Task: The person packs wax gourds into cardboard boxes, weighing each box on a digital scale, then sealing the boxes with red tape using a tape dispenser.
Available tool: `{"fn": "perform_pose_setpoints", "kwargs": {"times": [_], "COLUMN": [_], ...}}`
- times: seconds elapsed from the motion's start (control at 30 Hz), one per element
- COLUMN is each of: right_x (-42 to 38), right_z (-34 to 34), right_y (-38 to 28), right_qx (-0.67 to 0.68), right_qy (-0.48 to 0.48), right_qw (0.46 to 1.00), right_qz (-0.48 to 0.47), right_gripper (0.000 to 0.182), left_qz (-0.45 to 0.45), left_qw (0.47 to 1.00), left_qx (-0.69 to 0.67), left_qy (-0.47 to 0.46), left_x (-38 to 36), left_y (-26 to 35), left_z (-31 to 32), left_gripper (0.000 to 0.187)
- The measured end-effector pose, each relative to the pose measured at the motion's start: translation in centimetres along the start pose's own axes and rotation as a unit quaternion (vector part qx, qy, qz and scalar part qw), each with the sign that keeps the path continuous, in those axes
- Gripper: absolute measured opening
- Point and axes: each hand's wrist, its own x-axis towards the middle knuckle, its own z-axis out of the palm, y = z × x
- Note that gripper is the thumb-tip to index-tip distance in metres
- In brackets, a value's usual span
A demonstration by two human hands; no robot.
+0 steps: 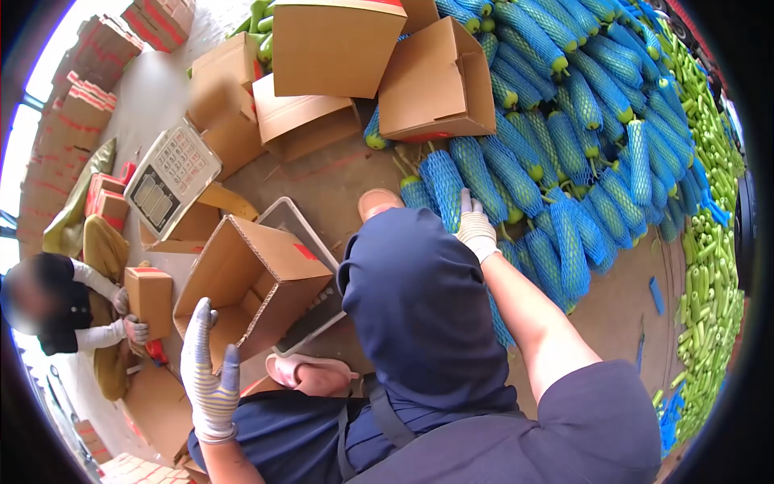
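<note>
My left hand, in a striped work glove with grey fingertips, is raised beside an open cardboard box. Its thumb and fingers are apart, with nothing between them. The box stands tilted on a grey plastic crate. My right hand, gloved the same way, reaches into the pile of long green gourds in blue foam nets. Its fingers are stretched out against a netted gourd at the near edge of the pile. Part of that hand's grip is hidden from above.
A digital scale stands left of the crate. More open boxes are ahead. At far left another person holds a small carton. Bare green gourds line the right side. Stacked flat cartons stand at the back left.
</note>
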Motion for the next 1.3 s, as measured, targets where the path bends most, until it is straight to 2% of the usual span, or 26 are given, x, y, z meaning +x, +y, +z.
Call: {"fn": "perform_pose_setpoints", "kwargs": {"times": [0.07, 0.13, 0.17, 0.2, 0.23, 0.27, 0.3, 0.33, 0.4, 0.43, 0.47, 0.57, 0.63, 0.67, 0.73, 0.77, 0.8, 0.87, 0.93, 1.0, 1.07, 1.1, 1.13, 1.2, 1.27, 1.3], "right_x": [0.7, 1.1, 1.7, 1.9, 2.1, 2.4, 2.7, 0.6, -0.2, -2.5, -3.6, -2.1, -5.9, -6.1, -6.4, -7.6, -8.2, -9.6, -11.8, -11.6, -11.2, -11.1, -11.1, -11.1, -11.4, -11.6], "right_z": [-0.4, -1.1, -0.4, -0.6, -1.3, -1.9, -2.6, -5.0, -5.4, -7.8, -9.5, -9.7, -15.5, -17.2, -20.1, -22.2, -22.9, -24.4, -24.9, -23.2, -21.1, -20.1, -19.2, -17.3, -14.7, -13.4], "right_y": [-0.3, -0.1, 0.8, 1.8, 2.5, 3.1, 4.8, 3.9, 6.7, 6.4, 6.0, 7.6, -2.2, -5.0, -9.9, -12.7, -15.7, -20.9, -25.7, -28.9, -31.5, -32.9, -34.2, -36.4, -38.7, -39.6], "right_qx": [0.052, 0.107, 0.088, 0.089, 0.325, 0.541, 0.664, 0.700, 0.739, 0.724, 0.654, 0.661, 0.682, 0.692, 0.632, 0.597, 0.593, 0.473, 0.370, 0.226, 0.108, 0.055, 0.008, -0.084, -0.198, -0.219], "right_qy": [0.001, -0.016, 0.024, 0.027, -0.029, -0.087, -0.204, -0.205, -0.248, -0.219, -0.188, -0.173, -0.236, -0.269, -0.299, -0.318, -0.323, -0.392, -0.490, -0.506, -0.507, -0.518, -0.526, -0.530, -0.527, -0.523], "right_qw": [0.998, 0.990, 0.994, 0.993, 0.942, 0.832, 0.716, 0.673, 0.625, 0.654, 0.732, 0.698, 0.653, 0.625, 0.635, 0.660, 0.655, 0.692, 0.698, 0.723, 0.718, 0.711, 0.706, 0.688, 0.667, 0.675], "right_qz": [0.021, 0.089, 0.067, 0.074, 0.084, 0.084, 0.073, 0.124, 0.042, 0.007, -0.037, -0.214, -0.229, -0.241, -0.328, -0.327, -0.340, -0.379, -0.369, -0.412, -0.464, -0.471, -0.475, -0.489, -0.488, -0.472], "right_gripper": [0.120, 0.121, 0.112, 0.112, 0.097, 0.083, 0.054, 0.040, 0.039, 0.037, 0.037, 0.075, 0.103, 0.108, 0.111, 0.110, 0.110, 0.103, 0.094, 0.090, 0.081, 0.080, 0.079, 0.076, 0.077, 0.078], "left_qz": [0.004, -0.002, -0.005, -0.010, 0.000, 0.001, -0.005, -0.011, -0.037, -0.059, -0.077, -0.021, -0.022, -0.014, 0.009, -0.003, -0.013, -0.060, -0.106, -0.137, -0.095, -0.087, -0.075, -0.058, -0.128, -0.122], "left_qw": [1.000, 1.000, 1.000, 1.000, 1.000, 1.000, 0.998, 0.996, 0.992, 0.988, 0.985, 0.999, 0.996, 0.994, 0.986, 0.979, 0.970, 0.963, 0.955, 0.938, 0.957, 0.955, 0.953, 0.975, 0.982, 0.982], "left_qx": [0.009, 0.004, -0.005, -0.012, -0.025, -0.025, -0.054, -0.082, -0.106, -0.130, -0.147, 0.004, 0.046, 0.046, 0.109, 0.145, 0.178, 0.190, 0.189, 0.194, 0.174, 0.179, 0.185, 0.135, 0.053, 0.053], "left_qy": [-0.006, -0.012, -0.004, 0.003, 0.015, 0.018, 0.031, 0.045, 0.055, 0.064, 0.057, -0.030, -0.078, -0.102, -0.128, -0.146, -0.166, -0.179, -0.202, -0.252, -0.213, -0.219, -0.229, -0.170, -0.131, -0.133], "left_x": [-0.1, -0.1, -0.3, -0.7, -1.0, -1.0, -1.1, -1.4, -1.6, -1.6, -1.1, -0.1, 0.4, 0.7, -0.3, -0.9, -1.2, -1.3, -1.9, -2.3, -3.2, -3.4, -3.7, -4.4, -4.6, -4.5], "left_y": [0.6, 1.1, 1.2, 1.2, 0.9, 0.7, 0.4, 0.2, 0.5, 0.9, 1.4, 1.5, 1.6, 1.3, -1.1, -2.1, -3.0, -4.0, -4.7, -5.4, -5.5, -5.6, -5.9, -6.5, -6.2, -6.5], "left_z": [0.2, 0.1, 0.1, 0.1, 0.2, 0.2, 0.1, 0.0, 0.1, 0.0, -0.1, -1.2, -1.6, -1.5, -0.6, -0.3, -0.3, 0.0, 0.9, 1.9, 2.9, 3.6, 4.1, 5.0, 4.6, 4.5], "left_gripper": [0.060, 0.061, 0.061, 0.061, 0.059, 0.059, 0.058, 0.057, 0.057, 0.057, 0.058, 0.057, 0.058, 0.060, 0.063, 0.063, 0.064, 0.062, 0.061, 0.049, 0.023, 0.019, 0.015, 0.015, 0.019, 0.019]}}
